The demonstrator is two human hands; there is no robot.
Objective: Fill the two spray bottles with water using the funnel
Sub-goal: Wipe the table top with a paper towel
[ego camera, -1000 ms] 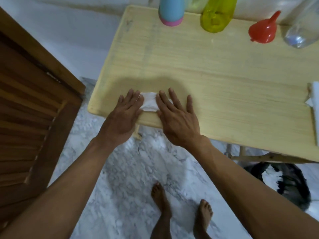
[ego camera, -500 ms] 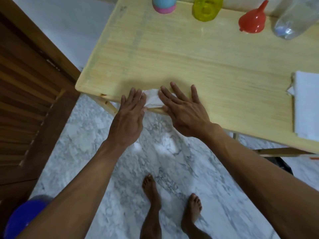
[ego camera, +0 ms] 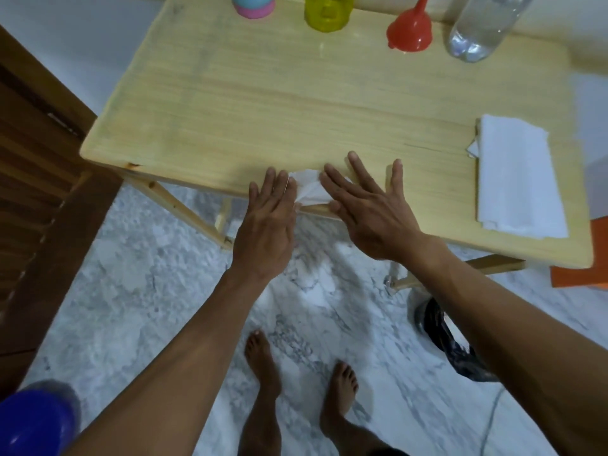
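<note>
From the head camera, my left hand [ego camera: 268, 225] lay at the near edge of the wooden table [ego camera: 263, 103], fingers straight and close together, their tips touching a crumpled white tissue [ego camera: 307, 190]. My right hand [ego camera: 368, 209] lay flat just beside it with fingers spread wide, the inner ones pressing on the tissue's other side. Most of the tissue was hidden under my fingers, and part of it hung over the table edge, so I could not make out its full shape.

At the far edge stood the two spray bottles, a blue-and-pink bottle [ego camera: 253, 4] and a yellow-green bottle [ego camera: 329, 13], both cut off by the top of the frame, so their heads could not be seen. The red funnel [ego camera: 411, 31] sat mouth down to their right, its spout tip cropped. Next to it a clear plastic bottle [ego camera: 483, 28] was likewise cut off above.

A folded white cloth [ego camera: 516, 172] lay near the table's right end. A blue object [ego camera: 36, 422] at the lower left corner was blurred and hard to identify, as was a dark bag [ego camera: 454, 347] on the marble floor [ego camera: 148, 274] behind my right forearm
</note>
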